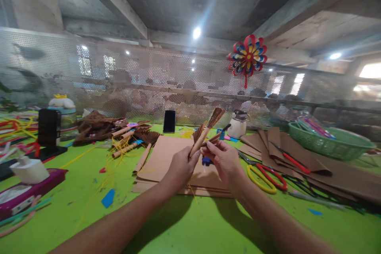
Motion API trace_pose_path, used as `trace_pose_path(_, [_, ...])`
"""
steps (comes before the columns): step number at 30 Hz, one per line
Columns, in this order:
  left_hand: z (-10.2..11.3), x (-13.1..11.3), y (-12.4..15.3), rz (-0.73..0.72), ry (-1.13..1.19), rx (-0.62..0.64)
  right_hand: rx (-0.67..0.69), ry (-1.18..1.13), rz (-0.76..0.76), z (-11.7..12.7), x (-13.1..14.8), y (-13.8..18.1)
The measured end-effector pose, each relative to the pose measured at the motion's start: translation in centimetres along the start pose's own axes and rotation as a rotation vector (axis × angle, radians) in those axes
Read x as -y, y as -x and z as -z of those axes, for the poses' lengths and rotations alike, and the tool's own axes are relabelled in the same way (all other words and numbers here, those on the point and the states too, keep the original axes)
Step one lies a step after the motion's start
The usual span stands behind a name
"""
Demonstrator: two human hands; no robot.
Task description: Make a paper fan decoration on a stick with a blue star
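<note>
My left hand (181, 166) is closed around a rolled brown paper tube (200, 141) with folded, pleated paper (216, 118) fanning out at its upper end. Close beside it, my right hand (225, 162) has its thumb and fingers pinched together; a brown strip shows by the fingertips, but what they hold is unclear. Both hands are above a stack of brown paper sheets (166, 154). A small blue object (206, 161) shows between the hands. To the left lie similar paper rolls (123, 151) with pleated fans (149, 136) and loose yellow strings.
Scissors with red and yellow handles (266, 178) lie at the right, by more brown paper (330, 178) and a red-handled tool (296, 162). Behind them sits a green basket (351, 147). A phone (169, 121) and a white jug (238, 126) stand before a perforated screen (143, 67).
</note>
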State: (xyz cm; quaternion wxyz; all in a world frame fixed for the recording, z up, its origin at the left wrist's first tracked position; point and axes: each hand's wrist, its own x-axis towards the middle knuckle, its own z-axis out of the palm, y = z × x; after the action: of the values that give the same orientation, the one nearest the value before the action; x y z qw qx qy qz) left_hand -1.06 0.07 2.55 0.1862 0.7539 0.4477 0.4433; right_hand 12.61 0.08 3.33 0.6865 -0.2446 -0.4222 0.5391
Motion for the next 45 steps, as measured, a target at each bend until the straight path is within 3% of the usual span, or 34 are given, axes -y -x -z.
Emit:
trace_pose_path(29, [0.14,-0.19,-0.03,-0.014,-0.048,-0.025,-0.025,-0.065,-0.027,-0.27,-0.10,0.01])
trace_pose_path(45, [0.91,-0.80,-0.04,0.004,0.244,0.073,0.038,-0.072,-0.038,-0.19,0.77,0.21])
